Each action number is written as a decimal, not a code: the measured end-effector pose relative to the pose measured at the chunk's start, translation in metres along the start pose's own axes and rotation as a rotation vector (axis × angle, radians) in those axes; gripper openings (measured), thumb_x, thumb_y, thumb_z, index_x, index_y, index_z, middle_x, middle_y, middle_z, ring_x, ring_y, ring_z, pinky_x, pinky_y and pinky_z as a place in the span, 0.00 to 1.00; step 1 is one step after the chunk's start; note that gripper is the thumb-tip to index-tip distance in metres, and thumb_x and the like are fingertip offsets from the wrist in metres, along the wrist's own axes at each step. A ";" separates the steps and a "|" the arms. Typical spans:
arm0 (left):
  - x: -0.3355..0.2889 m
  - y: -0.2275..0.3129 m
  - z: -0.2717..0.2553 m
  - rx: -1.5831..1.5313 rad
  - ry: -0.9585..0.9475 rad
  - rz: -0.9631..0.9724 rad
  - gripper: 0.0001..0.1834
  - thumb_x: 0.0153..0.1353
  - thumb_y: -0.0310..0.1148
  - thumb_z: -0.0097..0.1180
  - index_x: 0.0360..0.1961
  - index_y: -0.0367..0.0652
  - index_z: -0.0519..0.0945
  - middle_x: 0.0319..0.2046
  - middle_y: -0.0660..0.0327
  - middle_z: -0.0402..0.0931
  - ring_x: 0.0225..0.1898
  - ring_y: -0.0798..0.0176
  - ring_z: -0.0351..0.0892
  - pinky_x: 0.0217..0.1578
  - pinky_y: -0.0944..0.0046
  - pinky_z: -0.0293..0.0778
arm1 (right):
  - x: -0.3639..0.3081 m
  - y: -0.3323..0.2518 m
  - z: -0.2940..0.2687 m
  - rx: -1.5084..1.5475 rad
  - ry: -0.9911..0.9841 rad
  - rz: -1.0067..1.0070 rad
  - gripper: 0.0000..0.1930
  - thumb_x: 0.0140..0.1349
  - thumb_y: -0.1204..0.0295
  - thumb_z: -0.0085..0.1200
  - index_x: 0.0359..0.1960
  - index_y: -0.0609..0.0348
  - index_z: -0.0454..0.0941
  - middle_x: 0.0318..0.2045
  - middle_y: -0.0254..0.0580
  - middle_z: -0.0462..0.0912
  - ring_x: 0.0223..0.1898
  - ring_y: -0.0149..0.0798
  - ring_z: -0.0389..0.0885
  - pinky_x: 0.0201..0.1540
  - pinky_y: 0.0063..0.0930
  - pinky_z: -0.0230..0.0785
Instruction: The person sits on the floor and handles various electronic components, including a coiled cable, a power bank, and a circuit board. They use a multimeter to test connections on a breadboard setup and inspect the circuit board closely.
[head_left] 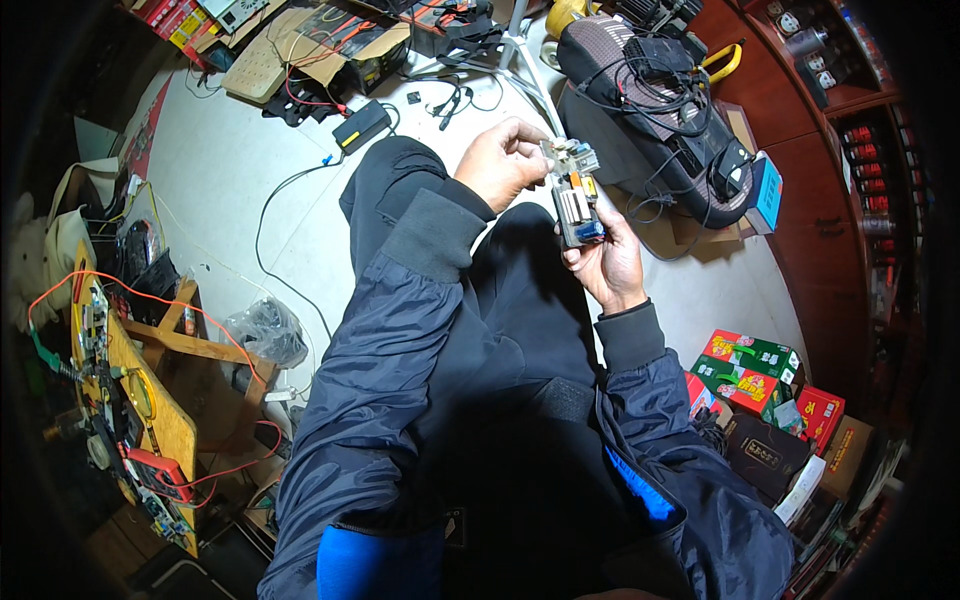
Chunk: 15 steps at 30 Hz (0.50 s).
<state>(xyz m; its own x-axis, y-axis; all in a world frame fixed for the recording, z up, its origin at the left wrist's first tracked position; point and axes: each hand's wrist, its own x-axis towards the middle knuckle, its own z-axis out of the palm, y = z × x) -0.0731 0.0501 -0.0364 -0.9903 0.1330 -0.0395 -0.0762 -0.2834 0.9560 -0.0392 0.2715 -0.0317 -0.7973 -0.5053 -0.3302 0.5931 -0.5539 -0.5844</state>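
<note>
A small power circuit board (575, 197) with a blue capacitor, pale metal heat sinks and yellow and orange parts is held upright over my knees. My right hand (612, 262) is closed around its lower end, the thumb along the right edge. At the upper left edge of the board, my left hand (503, 165) is closed in a pinch, its fingertips touching or very close to the connector end. Whatever lies between those fingertips is too small to make out.
A black power adapter (362, 127) with cables lies on the pale floor. To the right stands a dark padded seat (640, 110) heaped with cords. A wooden bench (150, 400) at left carries a red multimeter (158, 474). Printed boxes (745, 375) sit at lower right.
</note>
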 end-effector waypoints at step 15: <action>-0.004 0.007 0.006 0.001 -0.100 -0.140 0.25 0.67 0.37 0.66 0.59 0.33 0.78 0.40 0.61 0.83 0.41 0.69 0.81 0.42 0.68 0.77 | 0.001 0.002 0.005 -0.327 0.086 -0.251 0.17 0.77 0.61 0.51 0.55 0.63 0.71 0.36 0.45 0.83 0.30 0.37 0.85 0.29 0.22 0.77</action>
<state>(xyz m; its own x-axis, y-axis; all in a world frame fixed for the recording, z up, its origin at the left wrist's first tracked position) -0.0686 0.0535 -0.0275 -0.9536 0.2648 -0.1437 -0.2127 -0.2541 0.9435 -0.0381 0.2668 -0.0289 -0.9270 -0.3171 -0.2004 0.3236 -0.4061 -0.8546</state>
